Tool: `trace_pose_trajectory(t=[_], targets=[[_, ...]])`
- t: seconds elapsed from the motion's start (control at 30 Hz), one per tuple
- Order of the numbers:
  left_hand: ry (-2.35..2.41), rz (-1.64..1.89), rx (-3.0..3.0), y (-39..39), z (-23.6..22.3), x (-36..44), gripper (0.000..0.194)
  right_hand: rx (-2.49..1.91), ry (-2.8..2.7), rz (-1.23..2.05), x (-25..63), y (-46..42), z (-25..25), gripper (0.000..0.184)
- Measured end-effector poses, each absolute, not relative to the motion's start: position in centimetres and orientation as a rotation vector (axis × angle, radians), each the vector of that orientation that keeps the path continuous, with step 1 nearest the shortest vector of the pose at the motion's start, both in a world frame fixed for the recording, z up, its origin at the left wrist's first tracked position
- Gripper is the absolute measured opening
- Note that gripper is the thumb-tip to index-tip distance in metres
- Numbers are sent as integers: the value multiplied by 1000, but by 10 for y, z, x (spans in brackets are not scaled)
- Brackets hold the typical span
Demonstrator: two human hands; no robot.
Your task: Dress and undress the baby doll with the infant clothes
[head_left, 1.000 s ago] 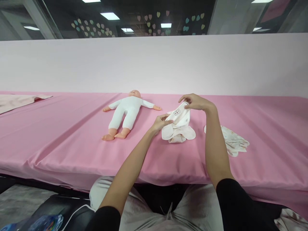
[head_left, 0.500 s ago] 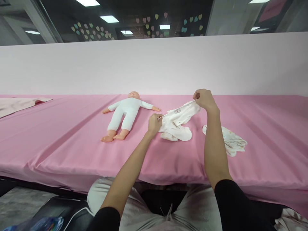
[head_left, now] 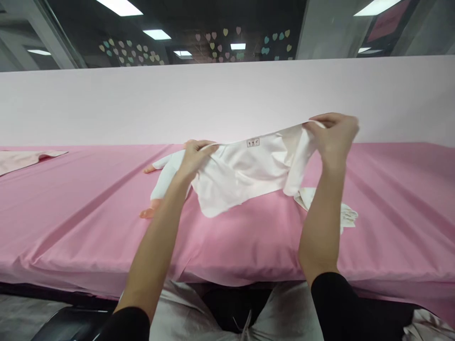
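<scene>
A white baby shirt (head_left: 245, 166) hangs stretched between my two hands, just above the pink-covered table. My left hand (head_left: 197, 154) pinches its upper left edge, while my right hand (head_left: 334, 132) grips the upper right end, held somewhat higher. A small printed label shows on the top edge of the cloth. Behind my left hand and forearm lies a baby doll (head_left: 166, 177) in a white body; its head and one side are hidden. Partly covered by my right forearm is a folded patterned baby garment (head_left: 348, 217).
A pink sheet (head_left: 249, 246) covers the long table, which meets a white wall panel (head_left: 227, 102) at the back. A pale cloth (head_left: 24, 160) lies at the far left. Below the table's front edge are my legs and, at left, a black seat (head_left: 71, 324).
The shirt has gone from bunched on the table to lifted and spread wide. My left hand moved left and up, my right hand right and up, and the doll became partly covered.
</scene>
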State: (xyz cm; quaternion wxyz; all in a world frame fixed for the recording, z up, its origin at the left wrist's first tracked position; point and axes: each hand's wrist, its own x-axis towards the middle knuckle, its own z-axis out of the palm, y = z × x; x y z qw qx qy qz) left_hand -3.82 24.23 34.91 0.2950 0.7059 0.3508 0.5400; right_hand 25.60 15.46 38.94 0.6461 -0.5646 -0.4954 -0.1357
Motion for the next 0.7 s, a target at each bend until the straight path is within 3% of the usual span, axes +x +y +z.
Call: trace_pose_trajectory(t=[0.23, 0.4, 0.53, 0.7], targets=[[1057, 1261, 2075, 207, 420, -90, 27, -1075, -1159, 51, 258, 99, 408, 10], [967, 705, 2216, 217, 435, -132, 27, -1230, -1291, 538, 280, 86, 411, 28], [847, 207, 2186, 244, 422, -132, 22, -1408, -1412, 847, 294, 97, 395, 31], [968, 49, 2146, 304, 357, -95, 29, -1651, -1470, 1095, 307, 174, 334, 34]])
